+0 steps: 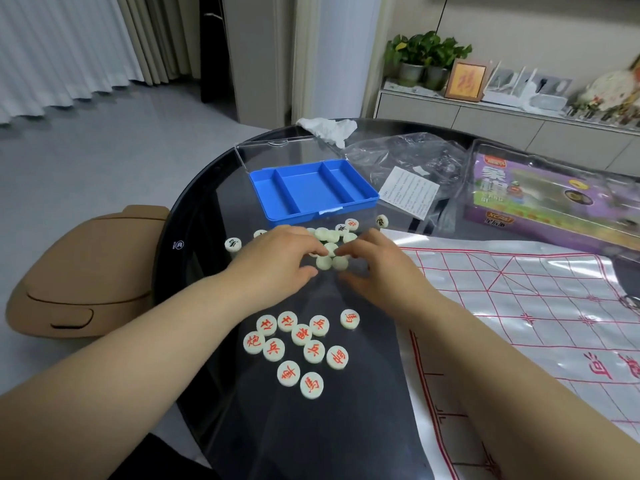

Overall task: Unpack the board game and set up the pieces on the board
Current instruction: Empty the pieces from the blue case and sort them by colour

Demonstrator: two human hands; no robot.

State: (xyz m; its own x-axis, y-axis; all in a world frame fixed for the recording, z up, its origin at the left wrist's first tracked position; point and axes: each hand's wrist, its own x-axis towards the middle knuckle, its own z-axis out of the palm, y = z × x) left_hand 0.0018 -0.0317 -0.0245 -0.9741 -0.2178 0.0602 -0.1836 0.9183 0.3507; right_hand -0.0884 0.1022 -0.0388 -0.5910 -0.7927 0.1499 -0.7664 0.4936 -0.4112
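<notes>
A tan chair [79, 271] stands left of the dark glass table [311, 427]. The left hand [280, 258] bends its fingers onto a heap of pale game pieces [330, 249]. The right hand [377, 268] meets it opposite, fingertips also on the heap, probably turning discs to sort them. Whether either pinches one, I cannot tell. Nearer, red-lettered pieces [298, 344] lie grouped face-up. Rightward, the board [519, 306] lies unfolded, with no pieces on its visible part.

— Where are the arms?
— Both bare forearms reach forward, converging.
— And the grips?
— The left grip [280, 258] and right grip [379, 271] lie palm down, fingers curled, fingertips nearly meeting; whether either pinches anything is unclear.
</notes>
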